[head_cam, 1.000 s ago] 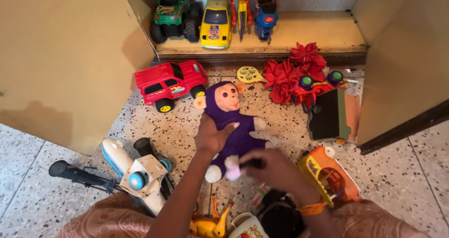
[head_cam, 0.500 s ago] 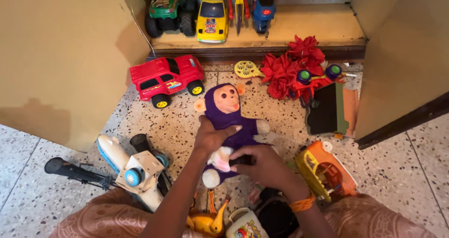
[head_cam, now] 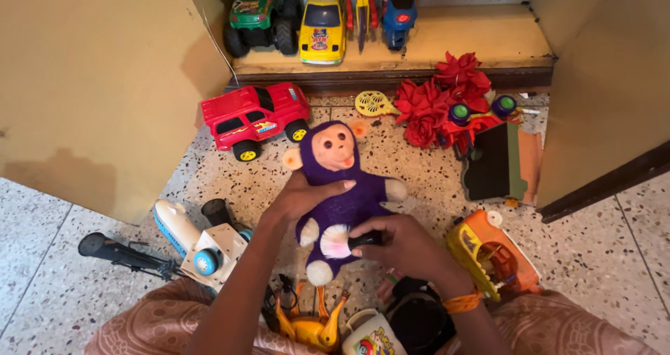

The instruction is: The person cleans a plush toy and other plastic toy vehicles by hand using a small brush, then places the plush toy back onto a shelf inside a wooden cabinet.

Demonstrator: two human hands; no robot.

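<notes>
Place: We look down at a speckled stone floor (head_cam: 230,180) in front of an open cupboard, its two beige doors (head_cam: 91,83) standing wide to the sides.
Purple monkey: The plush monkey (head_cam: 342,194) lies on its back on the floor in the middle, head toward the cupboard and feet toward us.
Left hand: Our left hand (head_cam: 300,196) lies flat on the monkey's chest and shoulder with the fingers spread out; it presses on the toy but does not close around it.
Right hand: Our right hand (head_cam: 401,243) is closed around a small black object (head_cam: 365,240), which touches the pale belly of the monkey. We cannot tell what this object is.
Wrist: An orange band (head_cam: 462,303) sits on the right wrist.
Shelf: A green monster truck (head_cam: 259,13), a yellow car (head_cam: 322,24) and a blue and red toy (head_cam: 398,10) stand on the low cupboard shelf.
Floor, far side: A red pickup truck (head_cam: 252,118) stands left of the monkey's head; red fabric flowers (head_cam: 440,97) and a yellow round toy (head_cam: 373,104) lie to the right of it.
Floor, right side: A dark green board (head_cam: 492,163) and an orange and yellow toy (head_cam: 492,250) lie near the right hand.
Floor, left side: A white and blue plane (head_cam: 199,247) and a black tube (head_cam: 118,252) lie beside the left arm.
Near us: A yellow animal toy (head_cam: 307,323) and a printed mug (head_cam: 370,337) lie close to our knees.
</notes>
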